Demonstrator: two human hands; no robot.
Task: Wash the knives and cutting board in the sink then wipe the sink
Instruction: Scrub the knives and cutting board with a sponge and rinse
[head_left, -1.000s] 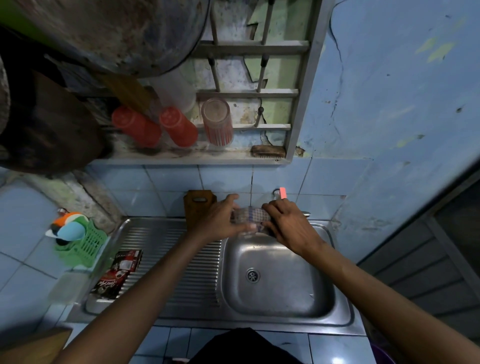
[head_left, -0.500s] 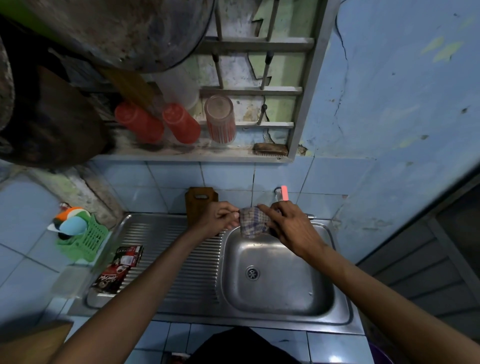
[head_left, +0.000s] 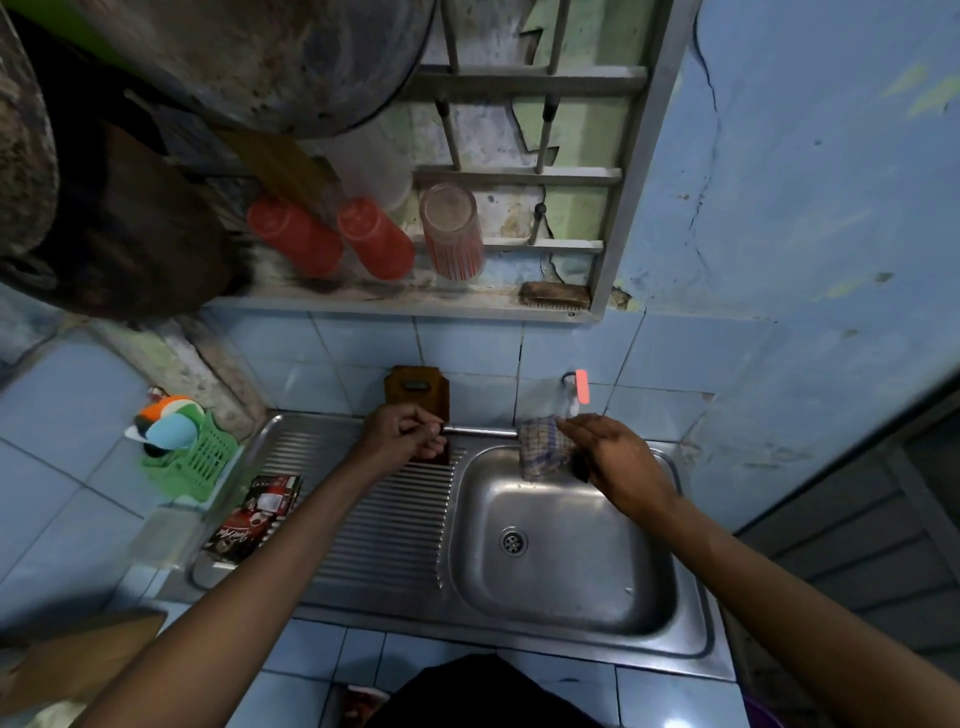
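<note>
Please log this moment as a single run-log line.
left hand: grips knife by handle | right hand: holds checked cloth round blade tip | over sink basin | cutting board leaning on tiles

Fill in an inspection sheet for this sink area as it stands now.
Surface: steel sink basin holds no items; ribbed drainboard alongside.
Job's things: knife held across the basin's back edge; cutting board upright against the tiles; checked cloth.
Clutter: green basket, red-and-black packets, cups on the shelf.
Hands: left hand grips the knife handle; right hand holds the cloth around the blade.
Cables: nothing seen.
Surroundings: blue tiles, wall tap.
</note>
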